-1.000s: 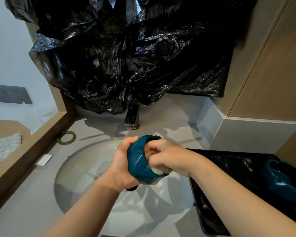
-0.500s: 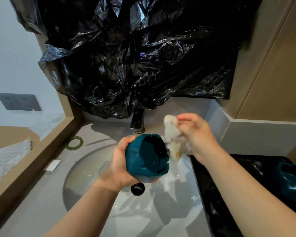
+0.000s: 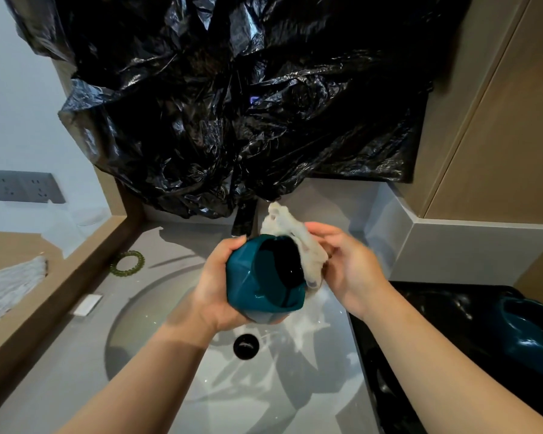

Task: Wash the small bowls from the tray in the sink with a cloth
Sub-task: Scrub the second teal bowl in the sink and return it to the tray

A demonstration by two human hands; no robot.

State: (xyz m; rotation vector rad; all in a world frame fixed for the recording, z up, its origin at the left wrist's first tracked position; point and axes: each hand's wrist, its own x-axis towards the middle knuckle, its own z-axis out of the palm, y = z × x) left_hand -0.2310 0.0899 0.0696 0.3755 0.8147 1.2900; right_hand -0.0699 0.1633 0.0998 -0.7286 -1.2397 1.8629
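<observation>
A small teal faceted bowl is tipped on its side above the round sink, its dark opening facing right. My left hand grips it from the left and below. My right hand holds a crumpled white cloth pressed against the bowl's right rim. A second teal bowl sits in the black tray at the right edge.
The black drain lies below the bowl. A dark tap stands behind, under crumpled black plastic sheeting. A green coiled hair tie and a small white bar lie on the grey counter at left.
My right hand pulled the cloth out of the bowl, lifted it clear to the right, and has now brought it back against the rim. The bowl's opening has turned more toward me.
</observation>
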